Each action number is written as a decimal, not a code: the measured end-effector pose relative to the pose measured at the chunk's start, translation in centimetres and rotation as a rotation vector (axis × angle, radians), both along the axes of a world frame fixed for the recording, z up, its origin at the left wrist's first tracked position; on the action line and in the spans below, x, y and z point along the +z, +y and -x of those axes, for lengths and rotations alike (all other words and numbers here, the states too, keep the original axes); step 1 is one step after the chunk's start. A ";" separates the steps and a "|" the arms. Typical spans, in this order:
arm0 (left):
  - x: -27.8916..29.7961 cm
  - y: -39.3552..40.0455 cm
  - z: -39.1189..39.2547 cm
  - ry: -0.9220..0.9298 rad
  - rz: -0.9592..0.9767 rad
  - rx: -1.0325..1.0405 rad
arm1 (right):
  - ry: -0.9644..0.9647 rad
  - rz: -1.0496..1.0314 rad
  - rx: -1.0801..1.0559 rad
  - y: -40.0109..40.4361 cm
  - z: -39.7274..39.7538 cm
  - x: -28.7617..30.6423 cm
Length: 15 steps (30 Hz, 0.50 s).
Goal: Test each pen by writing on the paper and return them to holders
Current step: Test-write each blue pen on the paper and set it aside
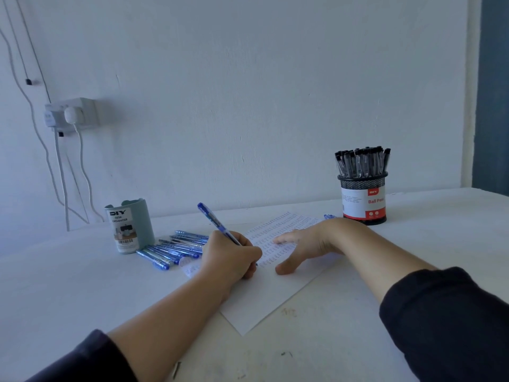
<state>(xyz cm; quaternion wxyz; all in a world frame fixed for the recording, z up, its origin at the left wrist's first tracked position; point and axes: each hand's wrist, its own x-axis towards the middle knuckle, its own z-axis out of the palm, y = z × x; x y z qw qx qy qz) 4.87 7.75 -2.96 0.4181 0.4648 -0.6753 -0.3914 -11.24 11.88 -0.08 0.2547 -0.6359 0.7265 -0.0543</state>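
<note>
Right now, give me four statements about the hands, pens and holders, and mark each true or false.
1. The left hand grips a blue pen over the paper. True.
2. The right hand holds a black pen. False: it lies flat on the paper, holding nothing.
3. The mesh holder is full of black pens. True.
4. The loose blue pens stand inside the green organizer. False: they lie on the table beside it.
</note>
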 end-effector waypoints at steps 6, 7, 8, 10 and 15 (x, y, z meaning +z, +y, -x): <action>-0.1 -0.1 0.0 -0.004 0.012 0.003 | -0.004 0.001 -0.010 0.0 0.0 0.0; -0.1 -0.1 0.0 -0.001 0.010 0.004 | -0.003 0.001 -0.010 0.0 0.0 0.0; -0.1 -0.1 0.0 0.000 0.010 0.005 | -0.001 -0.001 -0.009 -0.1 0.0 0.0; 0.0 -0.1 0.0 -0.009 0.012 0.010 | 0.002 -0.006 -0.007 -0.1 0.0 -0.1; 0.0 0.0 0.0 -0.016 0.013 0.003 | -0.004 -0.005 -0.004 -0.1 0.1 -0.1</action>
